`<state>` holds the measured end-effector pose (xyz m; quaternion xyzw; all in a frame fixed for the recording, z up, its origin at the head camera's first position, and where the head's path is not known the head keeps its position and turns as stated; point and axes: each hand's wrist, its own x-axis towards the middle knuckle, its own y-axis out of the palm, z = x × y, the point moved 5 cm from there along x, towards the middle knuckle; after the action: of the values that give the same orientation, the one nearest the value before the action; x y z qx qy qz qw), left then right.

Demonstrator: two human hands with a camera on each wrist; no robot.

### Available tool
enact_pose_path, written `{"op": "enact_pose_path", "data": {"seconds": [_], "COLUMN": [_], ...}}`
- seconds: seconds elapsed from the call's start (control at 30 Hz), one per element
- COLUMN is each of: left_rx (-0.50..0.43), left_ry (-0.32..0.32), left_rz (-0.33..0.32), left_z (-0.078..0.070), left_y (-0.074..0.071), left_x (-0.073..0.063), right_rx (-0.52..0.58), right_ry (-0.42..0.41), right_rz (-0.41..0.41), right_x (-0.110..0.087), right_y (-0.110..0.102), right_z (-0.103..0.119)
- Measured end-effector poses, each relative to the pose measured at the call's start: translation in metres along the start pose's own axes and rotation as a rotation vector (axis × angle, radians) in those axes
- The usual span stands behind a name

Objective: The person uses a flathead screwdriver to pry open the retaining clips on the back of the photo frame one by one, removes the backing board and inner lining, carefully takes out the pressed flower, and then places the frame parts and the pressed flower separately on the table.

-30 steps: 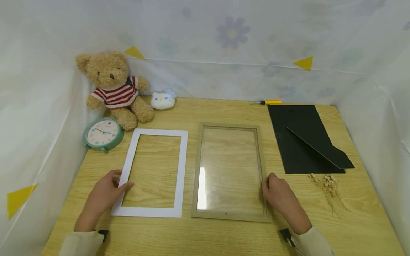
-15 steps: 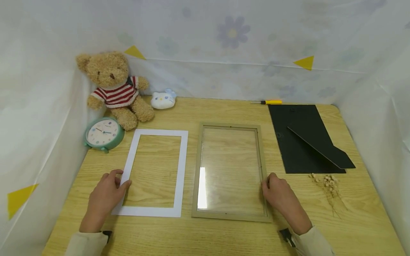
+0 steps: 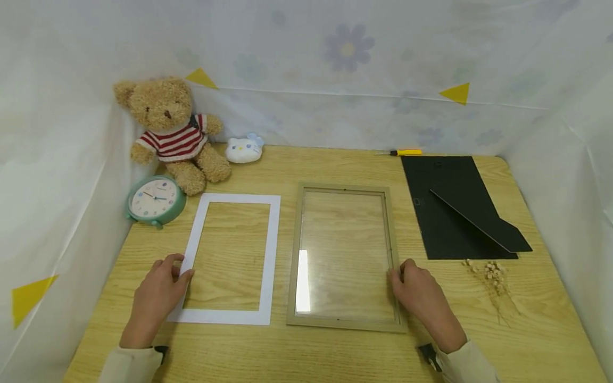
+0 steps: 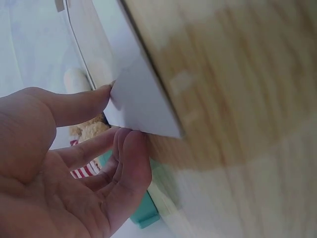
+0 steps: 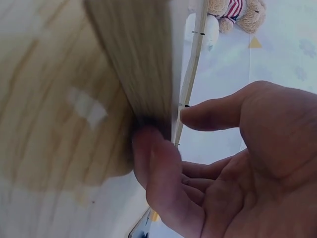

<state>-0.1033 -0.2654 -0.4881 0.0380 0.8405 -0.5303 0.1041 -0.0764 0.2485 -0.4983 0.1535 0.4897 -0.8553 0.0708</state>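
Note:
In the head view a white photo mat (image 3: 274, 239) lies flat on the left, its middle cut out. My left hand (image 3: 155, 292) pinches its left border low down. Up close in the left wrist view, the thumb (image 4: 81, 106) meets the white board and the other fingers (image 4: 130, 166) curl at its outer edge. To the right lies a tan wooden picture frame (image 3: 295, 260) with a clear glinting pane (image 3: 345, 239) inside. My right hand (image 3: 421, 295) grips its right side. The right wrist view has a finger (image 5: 166, 173) against the frame's outer side, the thumb across the rail.
A black backing board (image 3: 455, 207) with its stand flap raised lies at the right, a yellow screwdriver (image 3: 407, 152) behind it. Dried flowers (image 3: 494, 276) lie in front. A teddy bear (image 3: 167, 133), a green clock (image 3: 155, 199) and a white cat-shaped plush (image 3: 243, 150) stand back left.
My left hand has shifted slightly right and its thumb has drawn back a little toward the mat's border. The right hand, mat and frame have hardly moved.

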Motion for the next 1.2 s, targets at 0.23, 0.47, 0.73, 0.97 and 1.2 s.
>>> {"op": "enact_pose_path", "data": {"seconds": [0.23, 0.47, 0.73, 0.97, 1.2], "left_rx": [0.03, -0.07, -0.431, -0.535, -0.639], "left_ry": [0.005, 0.147, 0.245, 0.219, 0.162], "left_rz": [-0.042, -0.148, 0.16, 0.427, 0.5], "left_z": [-0.01, -0.07, -0.135, -0.158, -0.168], "left_y": [-0.005, -0.004, 0.033, 0.065, 0.075], "left_x": [0.0, 0.006, 0.026, 0.024, 0.02], "right_rx": [-0.018, 0.003, 0.05, 0.066, 0.058], "right_ry": [-0.023, -0.063, -0.079, -0.065, -0.079], "right_rz": [-0.033, -0.072, -0.08, -0.053, -0.045], "right_x": [0.001, 0.003, 0.004, 0.003, 0.0], "right_y": [0.002, 0.002, 0.006, 0.004, -0.002], "right_z": [-0.001, -0.004, -0.004, -0.001, 0.003]}}
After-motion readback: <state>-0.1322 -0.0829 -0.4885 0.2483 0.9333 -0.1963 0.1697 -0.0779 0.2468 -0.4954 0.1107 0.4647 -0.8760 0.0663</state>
